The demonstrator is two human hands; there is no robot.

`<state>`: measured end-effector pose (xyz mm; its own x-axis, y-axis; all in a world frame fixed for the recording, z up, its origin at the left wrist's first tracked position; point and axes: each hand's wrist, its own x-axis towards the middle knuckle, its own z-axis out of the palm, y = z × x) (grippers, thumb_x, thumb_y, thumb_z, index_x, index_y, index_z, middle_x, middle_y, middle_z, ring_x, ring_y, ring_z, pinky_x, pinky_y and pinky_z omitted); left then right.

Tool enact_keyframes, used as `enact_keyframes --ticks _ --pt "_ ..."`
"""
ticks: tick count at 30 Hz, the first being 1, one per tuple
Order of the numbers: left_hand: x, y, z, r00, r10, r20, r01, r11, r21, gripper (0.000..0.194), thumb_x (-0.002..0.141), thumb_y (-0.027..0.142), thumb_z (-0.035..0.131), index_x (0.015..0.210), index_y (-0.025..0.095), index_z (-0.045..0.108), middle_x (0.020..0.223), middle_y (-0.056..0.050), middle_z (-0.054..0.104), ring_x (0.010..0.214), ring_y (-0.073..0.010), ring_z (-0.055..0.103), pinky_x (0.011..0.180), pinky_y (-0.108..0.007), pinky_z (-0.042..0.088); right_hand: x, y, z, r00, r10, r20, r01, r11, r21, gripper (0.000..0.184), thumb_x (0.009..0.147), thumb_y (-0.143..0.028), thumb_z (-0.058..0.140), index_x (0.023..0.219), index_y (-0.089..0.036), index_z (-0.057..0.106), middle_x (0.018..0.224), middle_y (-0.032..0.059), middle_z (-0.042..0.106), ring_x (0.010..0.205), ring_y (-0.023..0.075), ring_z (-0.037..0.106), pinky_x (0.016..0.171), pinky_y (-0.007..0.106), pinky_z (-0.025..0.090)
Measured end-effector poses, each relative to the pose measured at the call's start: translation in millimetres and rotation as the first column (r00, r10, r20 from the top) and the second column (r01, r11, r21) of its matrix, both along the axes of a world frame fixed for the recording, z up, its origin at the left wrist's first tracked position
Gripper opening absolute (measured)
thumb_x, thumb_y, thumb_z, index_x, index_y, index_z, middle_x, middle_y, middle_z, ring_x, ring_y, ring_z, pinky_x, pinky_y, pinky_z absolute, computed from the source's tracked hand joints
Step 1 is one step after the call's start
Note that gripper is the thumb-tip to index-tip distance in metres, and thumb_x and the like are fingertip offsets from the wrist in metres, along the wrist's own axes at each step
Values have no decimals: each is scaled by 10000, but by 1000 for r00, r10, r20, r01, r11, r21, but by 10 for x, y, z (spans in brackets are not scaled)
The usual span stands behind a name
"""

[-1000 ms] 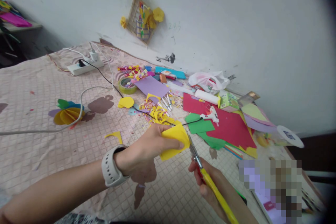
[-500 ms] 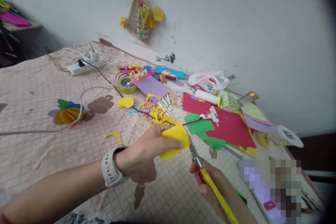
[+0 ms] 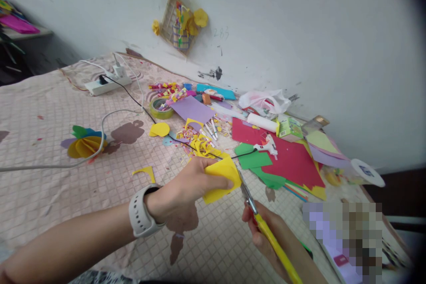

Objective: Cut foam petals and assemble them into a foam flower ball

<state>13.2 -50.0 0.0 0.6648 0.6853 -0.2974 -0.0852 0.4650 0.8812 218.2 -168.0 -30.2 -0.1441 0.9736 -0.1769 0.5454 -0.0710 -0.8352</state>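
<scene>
A piece of yellow paper (image 3: 218, 191) is pinched in my left hand (image 3: 189, 182), thumb on top and fingers behind it. My right hand (image 3: 266, 230) grips a pair of scissors (image 3: 271, 239) with a yellow handle. Their metal blades point up and left, at the right edge of the paper; whether they are between cuts or closed on it I cannot make out. A curved yellow paper offcut (image 3: 144, 172) lies on the cloth beside my left wrist. Yellow paper circles (image 3: 160, 130) rest farther back, near a heap of yellow scraps (image 3: 201, 145).
A white glue gun (image 3: 267, 145) lies on red paper (image 3: 293, 164), its black cord running behind my left hand to a power strip (image 3: 108, 85). A paper ball (image 3: 85, 144) sits at left under a white cable. Green paper (image 3: 253, 158), tape (image 3: 161, 108) and a plastic bag (image 3: 264, 101) lie farther back.
Almost nothing differs. The scissors and my right hand have shifted very slightly; my left hand keeps the yellow paper in the same place.
</scene>
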Motion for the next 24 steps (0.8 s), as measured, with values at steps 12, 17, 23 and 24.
enact_keyframes --ticks 12,17,23,24 --pt "0 -3 -28 1000 -3 8 3 1000 -8 181 664 266 746 787 146 691 715 5 660 578 -95 533 548 -221 372 2 12 -6 998 -20 -54 13 992 -129 612 762 -844 438 837 -239 483 632 -49 388 535 133 349 495 275 239" --pt "-2 3 -26 1000 -1 17 1 1000 -1 175 670 263 738 785 139 692 705 7 651 565 -87 521 534 -214 362 -9 5 -9 998 -28 -53 21 992 -125 604 771 -836 439 836 -238 485 655 -39 409 558 140 360 505 278 260" --pt "4 9 -20 1000 -2 29 3 1000 -4 144 678 244 734 768 146 679 680 23 634 548 -76 511 517 -206 351 15 -1 -35 999 -22 -50 16 993 -117 573 775 -812 463 812 -241 485 650 -33 433 543 137 372 497 278 259" --pt "5 9 -20 1000 -1 29 1 1000 -4 144 680 245 734 767 145 679 680 23 633 548 -75 510 518 -206 351 20 0 -39 999 -24 -48 19 993 -114 556 781 -799 468 811 -244 486 652 -31 439 541 140 379 494 278 263"
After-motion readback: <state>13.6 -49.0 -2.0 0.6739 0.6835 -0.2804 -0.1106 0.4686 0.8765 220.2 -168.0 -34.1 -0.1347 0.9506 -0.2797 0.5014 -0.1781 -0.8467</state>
